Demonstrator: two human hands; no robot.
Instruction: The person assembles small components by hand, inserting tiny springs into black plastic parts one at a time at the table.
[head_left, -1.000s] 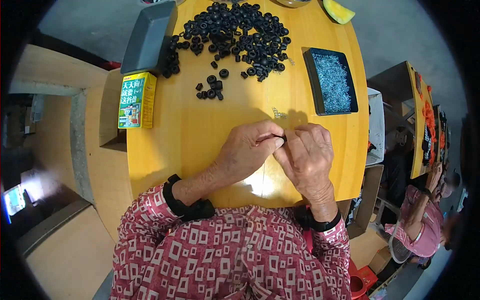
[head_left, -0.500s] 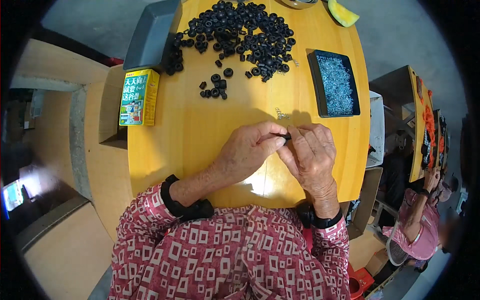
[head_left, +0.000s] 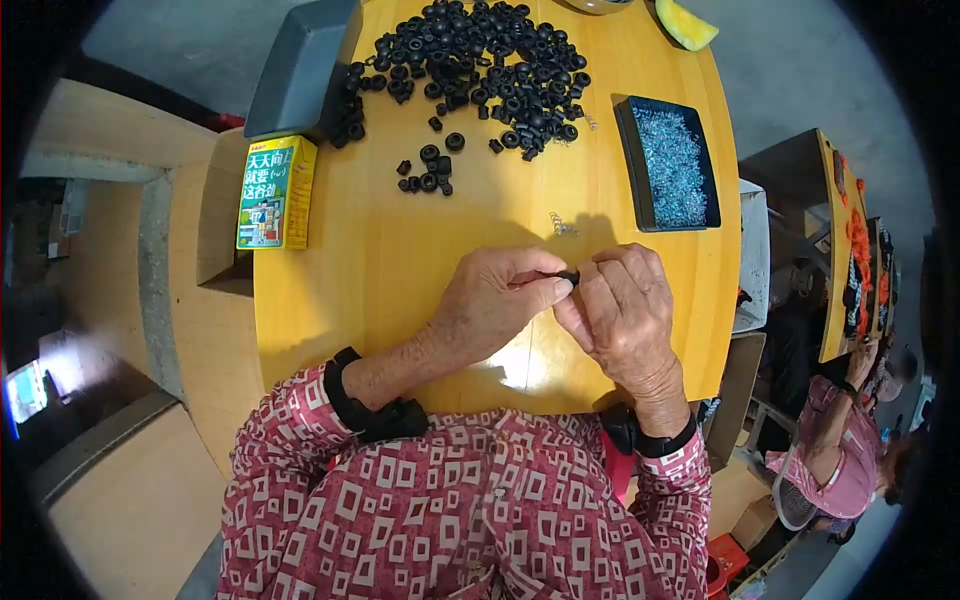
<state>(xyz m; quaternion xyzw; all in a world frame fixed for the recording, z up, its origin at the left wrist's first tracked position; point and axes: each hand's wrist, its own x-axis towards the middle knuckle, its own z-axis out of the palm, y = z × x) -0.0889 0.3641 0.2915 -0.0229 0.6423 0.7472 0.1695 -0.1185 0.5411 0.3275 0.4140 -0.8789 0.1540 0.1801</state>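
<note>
Between the thumb and index finger of my left hand [head_left: 500, 295] is a small black part [head_left: 568, 277], mostly covered by the fingers. My right hand [head_left: 622, 305] is curled close against its other end, fingertips pinched; whether they grip something of their own is hidden. Just beyond the hands lie a few small metal springs [head_left: 562, 225] on the table. A black tray [head_left: 628, 165] to the right holds a heap of small shiny metal springs [head_left: 672, 170]. Loose black round parts [head_left: 430, 172] lie ahead to the left, with a large pile of black parts [head_left: 480, 70] farther back.
A grey empty tray [head_left: 305, 70] and a green and yellow drink carton [head_left: 278, 195] stand at the left of the yellow table [head_left: 400, 240]. A melon rind [head_left: 687, 25] lies at the far right edge. Another person [head_left: 830, 440] sits at a table on the right.
My right hand has turned slightly and its fingers have curled further at the black part. The left hand keeps its pinch almost in place.
</note>
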